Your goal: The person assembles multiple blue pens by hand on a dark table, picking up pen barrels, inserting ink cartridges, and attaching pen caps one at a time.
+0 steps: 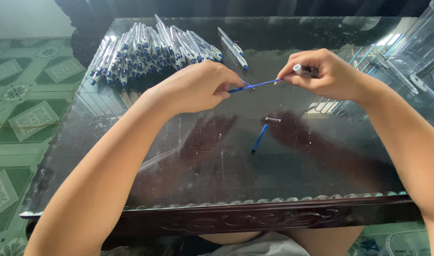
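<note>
My left hand (198, 86) pinches one end of a thin blue pen refill (254, 86) above the glass table top. My right hand (326, 73) pinches the refill's other end and also holds a white pen barrel (300, 69) against its fingers. Below the hands, a small metal spring (273, 120) and a short blue pen part (260, 138) lie on the glass.
A big pile of white and blue pens (150, 47) lies at the far left of the table, with two pens (233, 47) apart beside it. Clear plastic bags (416, 52) holding pen parts sit at the far right. The carved wooden table edge (236, 215) is nearest me. Green patterned floor tiles (22, 104) are to the left.
</note>
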